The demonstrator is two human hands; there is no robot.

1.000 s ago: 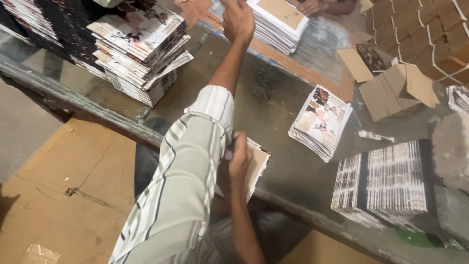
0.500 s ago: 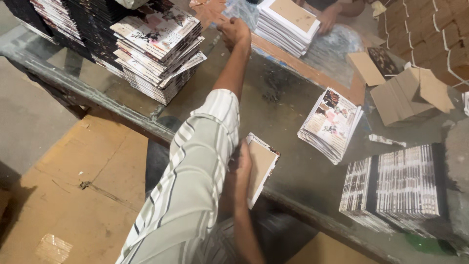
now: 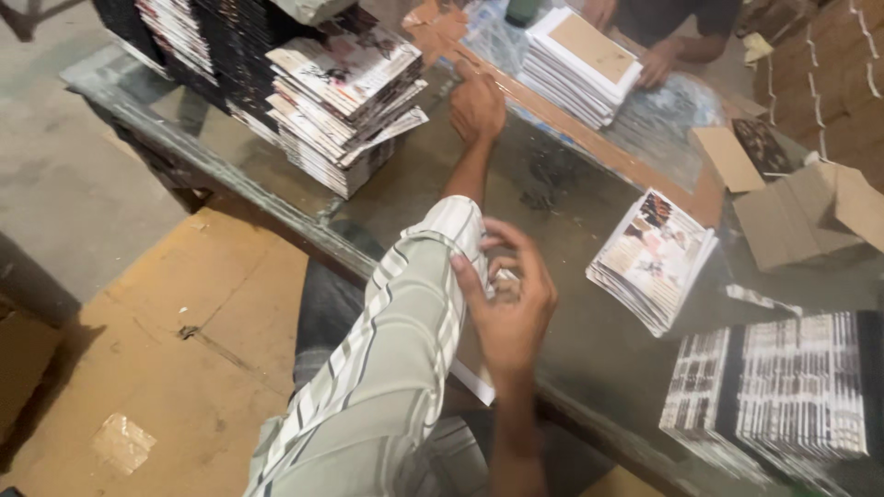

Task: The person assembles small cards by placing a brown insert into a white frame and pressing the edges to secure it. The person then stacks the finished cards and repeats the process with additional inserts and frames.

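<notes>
Both hands at a glass-topped table stacked with printed booklets.

Head view: the left hand [image 3: 477,103] reaches far forward across the glass table [image 3: 552,304], fingers curled loosely on the surface just beside the tall stack of booklets [image 3: 345,101], probably to draw from it; whether it grips anything cannot be told. The right hand [image 3: 506,299] stays close to the body, fingers spread and pinching the striped sleeve [image 3: 405,350] of the left arm, with a thin white-edged booklet [image 3: 471,382] partly hidden beneath it at the table's near edge. Right of that hand lies a smaller fanned pile of booklets [image 3: 652,258]. Further right, an open cardboard box [image 3: 801,216] sits tilted; its contents cannot be seen. Beyond the left hand, another person's hand [image 3: 656,66] rests by a neat white stack [image 3: 578,64].
</notes>
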